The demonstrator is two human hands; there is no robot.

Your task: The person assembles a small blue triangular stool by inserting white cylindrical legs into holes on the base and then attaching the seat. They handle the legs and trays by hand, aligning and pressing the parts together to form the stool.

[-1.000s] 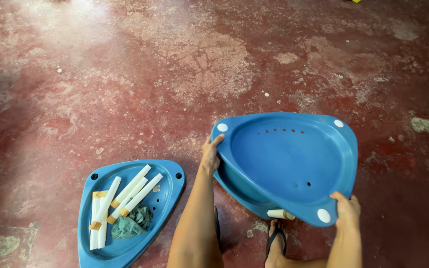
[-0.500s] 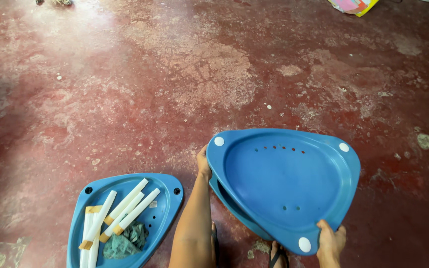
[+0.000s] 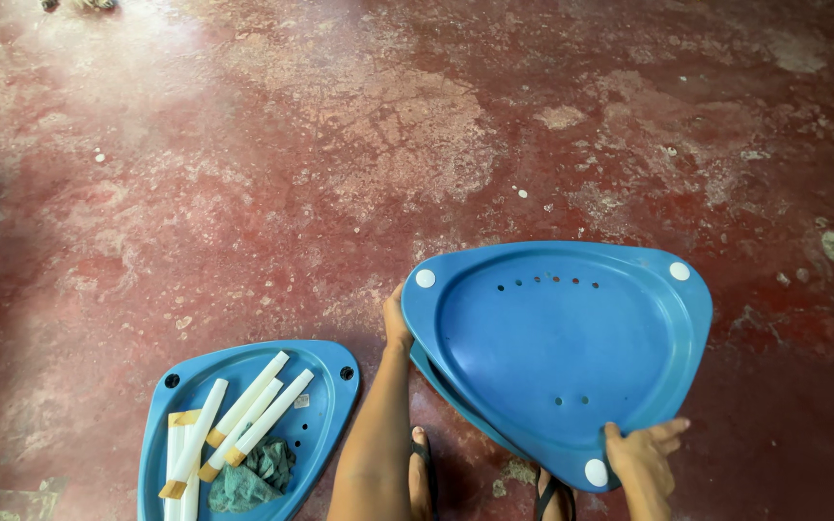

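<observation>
Blue tray [image 3: 552,347] between left hand [image 3: 396,323] (far rim) and right hand [image 3: 644,453].

no packages, labels, signs or screens show anywhere in view.

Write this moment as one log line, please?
left hand: grips left edge of blue tray | right hand: grips its near corner | second tray: on floor, holds white tubes, green cloth

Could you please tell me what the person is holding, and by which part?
Both hands hold the blue trays: left hand on the left rim, right hand on the near corner.
</observation>
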